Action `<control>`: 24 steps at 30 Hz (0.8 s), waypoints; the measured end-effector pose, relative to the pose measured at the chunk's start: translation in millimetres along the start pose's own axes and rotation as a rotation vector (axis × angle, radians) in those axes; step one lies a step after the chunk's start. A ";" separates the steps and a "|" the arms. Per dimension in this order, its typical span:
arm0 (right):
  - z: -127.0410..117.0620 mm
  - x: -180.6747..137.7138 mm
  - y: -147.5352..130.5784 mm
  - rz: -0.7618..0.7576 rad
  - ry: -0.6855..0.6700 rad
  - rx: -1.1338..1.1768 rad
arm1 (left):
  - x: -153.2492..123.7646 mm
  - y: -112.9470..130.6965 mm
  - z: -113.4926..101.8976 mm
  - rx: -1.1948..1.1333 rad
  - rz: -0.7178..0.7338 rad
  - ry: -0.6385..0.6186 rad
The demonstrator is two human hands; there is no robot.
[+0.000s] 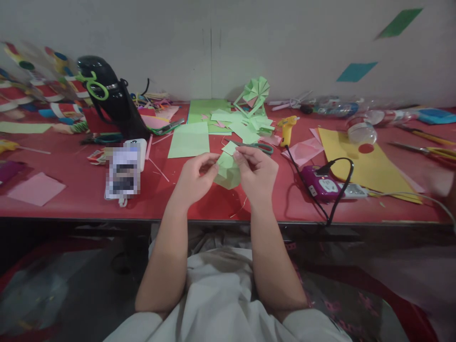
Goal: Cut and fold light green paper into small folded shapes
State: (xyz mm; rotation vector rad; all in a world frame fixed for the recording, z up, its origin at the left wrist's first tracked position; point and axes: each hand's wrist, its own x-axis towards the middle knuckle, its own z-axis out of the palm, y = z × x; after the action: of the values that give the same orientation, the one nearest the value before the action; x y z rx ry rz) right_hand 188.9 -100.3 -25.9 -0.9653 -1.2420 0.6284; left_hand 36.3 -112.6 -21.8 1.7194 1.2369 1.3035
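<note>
Between both hands is a piece of folded light green paper [228,172], raised a little over the red table [203,205]. My left hand [200,176] pinches its left side between thumb and fingers. On the other side my right hand [257,172] grips the upper right part, by a small pale green square flap. Just behind the hands lie dark-handled scissors [265,148], partly hidden. A flat light green sheet [188,140] is to the left of them, and cut green paper pieces [245,132] spread out behind.
A folded green paper model [257,92] stands at the back. A yellow glue gun [288,129] has its cord running to a purple power socket [320,183] on the right. At left are a black bottle [112,97] and a phone [124,173]. Yellow paper [359,161] lies right.
</note>
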 end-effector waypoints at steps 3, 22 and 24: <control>0.2 -0.6 -0.6 -0.002 0.007 -0.030 | -0.1 3.1 2.9 -0.011 -0.002 -0.008; -5.8 5.5 1.8 0.206 -0.098 0.166 | 3.0 2.9 5.3 -0.045 0.000 0.219; -7.7 5.8 2.1 0.270 -0.207 0.216 | 3.3 2.3 4.8 -0.048 0.002 0.252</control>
State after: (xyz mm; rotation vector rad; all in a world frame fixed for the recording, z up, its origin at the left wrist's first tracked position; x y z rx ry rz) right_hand 197.9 -96.5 -25.1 -0.9093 -1.2038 1.0750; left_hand 41.7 -110.1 -20.0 1.5577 1.3307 1.5759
